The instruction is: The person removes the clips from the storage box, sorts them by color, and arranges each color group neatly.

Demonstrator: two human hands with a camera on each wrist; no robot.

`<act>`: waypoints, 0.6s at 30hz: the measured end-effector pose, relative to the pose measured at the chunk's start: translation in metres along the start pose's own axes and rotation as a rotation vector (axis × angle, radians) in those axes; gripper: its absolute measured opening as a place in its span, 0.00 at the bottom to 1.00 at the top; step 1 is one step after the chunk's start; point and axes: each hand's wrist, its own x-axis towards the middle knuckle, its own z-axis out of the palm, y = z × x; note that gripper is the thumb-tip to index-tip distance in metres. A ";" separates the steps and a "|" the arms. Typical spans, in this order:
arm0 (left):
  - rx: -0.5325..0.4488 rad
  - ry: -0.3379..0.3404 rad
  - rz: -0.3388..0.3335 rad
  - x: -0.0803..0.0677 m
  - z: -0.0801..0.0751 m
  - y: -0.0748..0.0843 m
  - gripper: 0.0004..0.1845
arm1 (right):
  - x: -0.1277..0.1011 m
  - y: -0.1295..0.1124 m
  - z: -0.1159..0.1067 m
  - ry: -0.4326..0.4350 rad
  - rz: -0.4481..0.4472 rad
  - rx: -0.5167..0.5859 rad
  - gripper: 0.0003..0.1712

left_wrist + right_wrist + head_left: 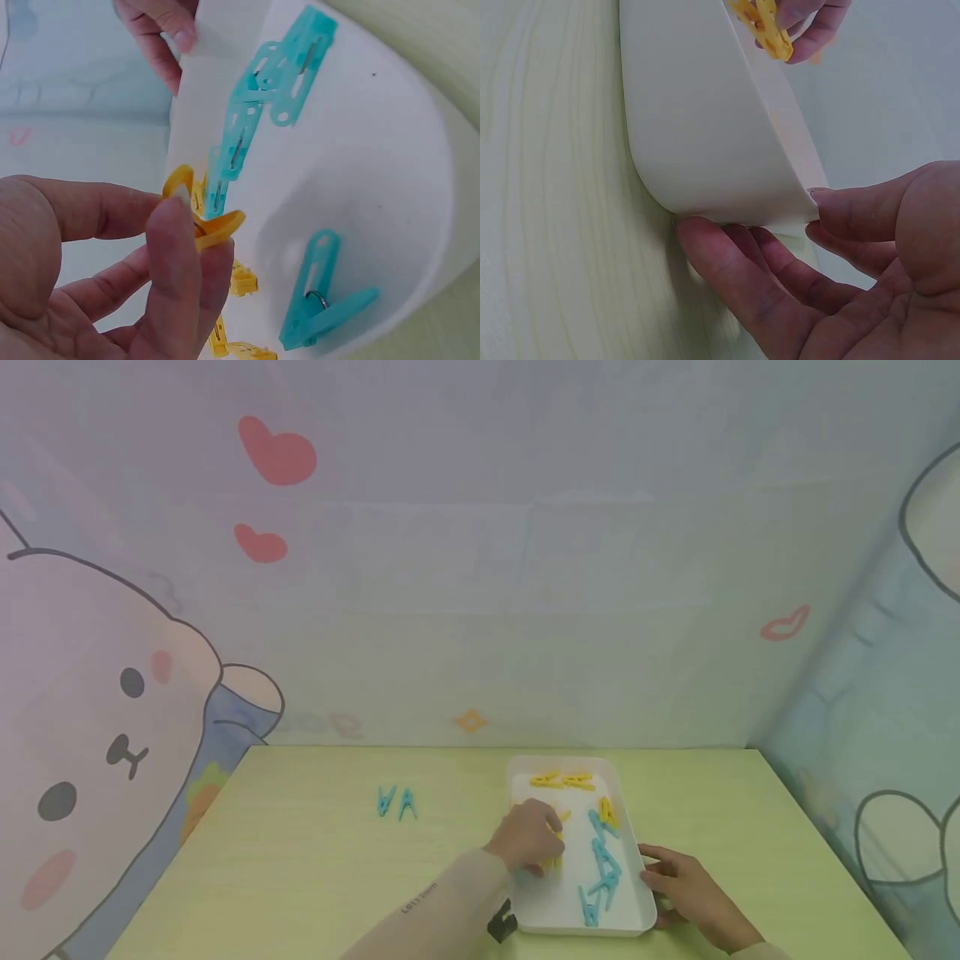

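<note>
Over the left side of the white tray [637,914], my left hand [528,835] pinches a yellow clothespin [217,229] between thumb and fingers. My right hand [686,889] grips the tray's right side; in the right wrist view its fingers [739,285] touch the rim and the lower edge. Inside the tray, several blue clothespins [590,907] lie in a touching row along the right side. Another blue clothespin [322,300] lies apart from that row in the left wrist view. Yellow clothespins [577,781] lie toward the far end. My left hand hides part of the tray.
Two blue clothespins [407,804] lie on the light wooden table [315,852], left of the tray. Behind the table hangs a printed cloth backdrop [480,568] with hearts and a cartoon animal. A small black object [502,922] shows beside my left wrist.
</note>
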 end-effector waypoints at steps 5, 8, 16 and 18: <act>-0.147 -0.063 -0.047 0.003 -0.006 -0.004 0.12 | 0.001 0.000 0.000 -0.006 0.001 -0.004 0.28; -0.221 -0.084 -0.061 0.004 -0.010 -0.005 0.13 | 0.001 0.000 -0.001 -0.011 0.005 -0.009 0.28; -0.333 -0.104 -0.031 0.006 -0.022 -0.010 0.17 | 0.004 0.000 0.000 -0.005 0.015 -0.019 0.28; -0.341 -0.107 -0.022 0.006 -0.026 -0.011 0.18 | 0.004 0.000 0.000 -0.004 0.015 -0.018 0.28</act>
